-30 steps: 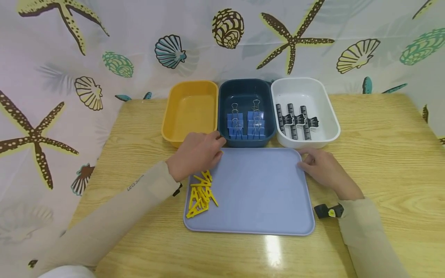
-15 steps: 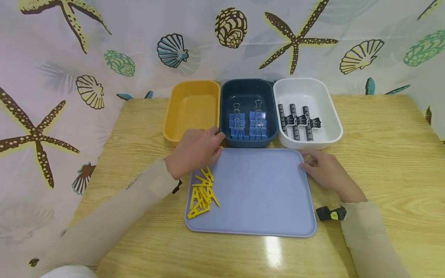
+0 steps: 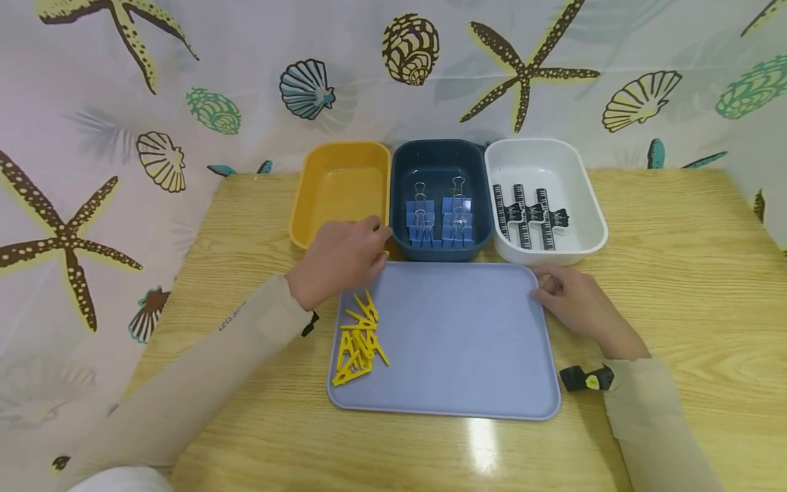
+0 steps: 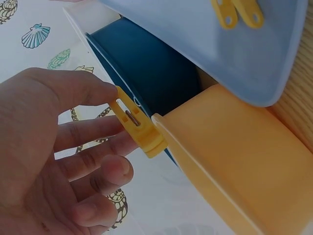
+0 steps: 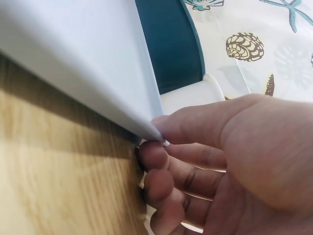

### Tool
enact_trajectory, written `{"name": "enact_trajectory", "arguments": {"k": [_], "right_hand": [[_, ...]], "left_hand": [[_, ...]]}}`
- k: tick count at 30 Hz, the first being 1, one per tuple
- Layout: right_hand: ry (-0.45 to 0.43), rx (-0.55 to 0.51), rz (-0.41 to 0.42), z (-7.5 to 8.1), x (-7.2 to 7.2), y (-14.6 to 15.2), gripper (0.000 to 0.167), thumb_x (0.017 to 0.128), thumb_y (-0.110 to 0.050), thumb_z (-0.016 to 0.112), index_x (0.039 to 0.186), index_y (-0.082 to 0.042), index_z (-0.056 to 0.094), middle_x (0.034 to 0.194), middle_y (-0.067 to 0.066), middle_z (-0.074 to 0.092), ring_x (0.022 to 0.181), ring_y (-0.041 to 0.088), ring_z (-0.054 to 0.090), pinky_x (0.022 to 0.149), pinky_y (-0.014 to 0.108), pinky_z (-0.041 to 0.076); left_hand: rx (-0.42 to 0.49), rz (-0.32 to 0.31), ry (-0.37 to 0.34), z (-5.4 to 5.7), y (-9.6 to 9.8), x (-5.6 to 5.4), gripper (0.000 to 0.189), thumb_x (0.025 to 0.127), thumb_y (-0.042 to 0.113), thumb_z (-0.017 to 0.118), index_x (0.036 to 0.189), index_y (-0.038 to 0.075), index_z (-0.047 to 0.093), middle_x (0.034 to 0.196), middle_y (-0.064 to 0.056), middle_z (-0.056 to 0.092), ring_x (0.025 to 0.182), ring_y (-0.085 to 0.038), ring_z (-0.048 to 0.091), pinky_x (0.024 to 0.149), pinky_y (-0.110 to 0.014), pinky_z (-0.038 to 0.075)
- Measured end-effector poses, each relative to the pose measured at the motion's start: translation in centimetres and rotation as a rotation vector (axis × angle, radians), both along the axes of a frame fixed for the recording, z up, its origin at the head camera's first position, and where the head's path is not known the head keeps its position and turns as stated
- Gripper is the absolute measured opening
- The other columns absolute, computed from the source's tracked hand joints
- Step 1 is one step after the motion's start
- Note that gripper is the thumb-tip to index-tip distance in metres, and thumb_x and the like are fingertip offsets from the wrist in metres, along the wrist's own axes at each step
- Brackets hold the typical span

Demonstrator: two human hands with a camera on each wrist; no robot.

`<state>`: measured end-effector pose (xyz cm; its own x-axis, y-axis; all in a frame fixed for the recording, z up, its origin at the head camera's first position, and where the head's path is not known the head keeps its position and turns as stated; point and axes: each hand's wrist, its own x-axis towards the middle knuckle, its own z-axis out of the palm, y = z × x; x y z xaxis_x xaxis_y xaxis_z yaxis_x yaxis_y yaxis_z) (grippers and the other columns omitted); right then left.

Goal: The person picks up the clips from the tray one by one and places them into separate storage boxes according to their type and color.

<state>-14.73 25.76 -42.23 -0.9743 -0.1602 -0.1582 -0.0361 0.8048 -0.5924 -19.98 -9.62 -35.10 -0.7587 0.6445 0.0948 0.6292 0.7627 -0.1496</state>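
Observation:
My left hand (image 3: 340, 258) pinches a yellow clothespin (image 4: 142, 131) between thumb and fingers, close by the rim where the yellow bin (image 3: 298, 220) meets the dark blue bin (image 3: 441, 253). In the head view the hand hides this clothespin. Several more yellow clothespins (image 3: 359, 345) lie heaped on the left side of the pale blue tray (image 3: 461, 335). At the tray's far right corner, my right hand (image 3: 572, 301) grips the edge, thumb over it and fingers curled beneath, as the right wrist view shows.
Blue binder clips (image 3: 456, 222) stand in rows inside the dark blue bin. The white bin (image 3: 581, 242) to its right holds black-and-white clips (image 3: 524, 215). All three bins stand side by side behind the tray, against a patterned cloth (image 3: 350, 41), on a wooden table (image 3: 688, 273).
My left hand has shifted slightly left and away from me, along the bins' front. My right hand stays at the tray's corner, and the heaped clothespins have kept their places.

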Motion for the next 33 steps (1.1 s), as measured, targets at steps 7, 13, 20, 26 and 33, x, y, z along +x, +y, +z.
{"name": "enact_trajectory", "arguments": {"k": [7,13,20,26,33], "right_hand": [[-0.001,0.004,0.0,0.0,0.0,-0.1,0.037,0.09,-0.014,0.063,0.125,-0.001,0.057,0.088,0.013,0.072,0.074,0.016,0.061,0.07,0.031,0.045],[0.004,0.012,0.001,0.0,0.0,0.0,0.037,0.09,-0.013,0.062,0.124,0.0,0.057,0.088,0.014,0.071,0.073,0.016,0.06,0.069,0.031,0.045],[0.0,0.012,0.0,0.0,0.0,0.0,0.037,0.09,-0.013,0.063,0.124,0.0,0.057,0.088,0.014,0.071,0.073,0.016,0.06,0.069,0.03,0.044],[-0.001,0.008,0.0,0.0,-0.1,0.0,0.036,0.09,-0.013,0.063,0.124,-0.001,0.058,0.088,0.013,0.071,0.073,0.016,0.06,0.069,0.03,0.044],[0.003,0.011,0.001,0.0,0.0,0.0,0.036,0.09,-0.014,0.063,0.124,-0.002,0.058,0.088,0.013,0.071,0.074,0.016,0.061,0.069,0.03,0.045]], "left_hand": [[-0.001,0.011,0.009,0.0,-0.3,-0.3,0.023,0.091,0.026,0.057,0.104,0.009,0.067,0.082,-0.004,0.057,0.049,-0.015,0.046,0.045,-0.024,0.035],[-0.005,0.016,0.01,0.0,-0.4,-0.4,0.021,0.09,0.024,0.057,0.1,0.008,0.066,0.078,-0.004,0.055,0.048,-0.015,0.045,0.044,-0.024,0.033],[-0.041,0.052,-0.024,0.2,-0.6,-0.7,0.023,0.091,0.026,0.056,0.103,0.008,0.064,0.079,-0.004,0.054,0.05,-0.017,0.046,0.046,-0.025,0.033],[-0.024,0.053,-0.016,0.2,-0.8,-0.8,0.02,0.09,0.024,0.057,0.101,0.009,0.064,0.08,-0.003,0.054,0.05,-0.017,0.046,0.045,-0.026,0.033],[0.001,0.033,0.022,0.1,-1.1,-1.0,0.019,0.089,0.022,0.057,0.098,0.008,0.065,0.078,-0.004,0.053,0.049,-0.017,0.045,0.044,-0.026,0.032]]}}
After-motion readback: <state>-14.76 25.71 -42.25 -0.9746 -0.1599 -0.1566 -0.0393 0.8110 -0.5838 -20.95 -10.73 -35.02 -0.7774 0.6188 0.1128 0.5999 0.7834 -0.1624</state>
